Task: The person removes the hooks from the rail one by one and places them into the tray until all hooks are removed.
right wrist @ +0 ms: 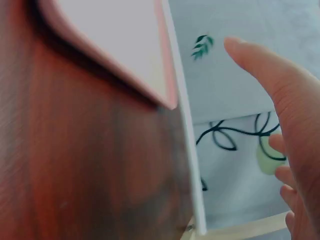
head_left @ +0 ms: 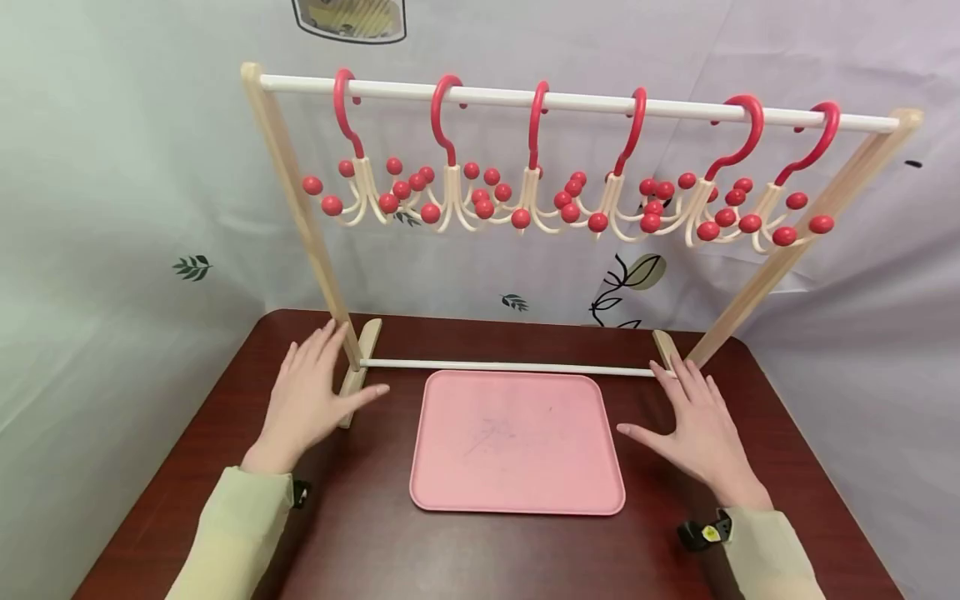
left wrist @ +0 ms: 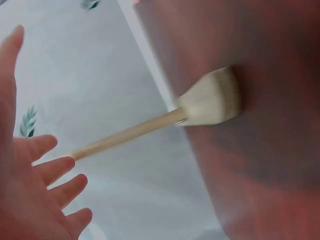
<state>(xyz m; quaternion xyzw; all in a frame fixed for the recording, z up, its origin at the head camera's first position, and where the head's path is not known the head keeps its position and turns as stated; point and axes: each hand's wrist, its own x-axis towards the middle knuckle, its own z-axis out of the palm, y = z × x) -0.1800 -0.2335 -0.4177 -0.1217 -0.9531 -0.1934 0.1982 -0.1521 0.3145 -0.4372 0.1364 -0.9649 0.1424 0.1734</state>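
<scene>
My left hand [head_left: 303, 402] is spread with straight fingers beside the left wooden post [head_left: 300, 200] of a rack and holds nothing. In the left wrist view, its fingers [left wrist: 55, 170] appear in front of the post and its wooden foot [left wrist: 210, 100]. On the other side, my right hand [head_left: 701, 425] has its fingers extended near the rack's right foot [head_left: 663, 346], also without an object. Whether either hand touches the rack, I cannot tell. Between the hands lies a pink tray [head_left: 517, 442], flat on the table.
Several hook hangers with red hooks [head_left: 536, 125] and red ball tips hang from the white top rod [head_left: 495, 97]. A white lower rod [head_left: 510, 366] runs behind the tray. Under everything is a dark red wooden table [head_left: 480, 554]. Pale patterned cloth [head_left: 465, 283] surrounds it.
</scene>
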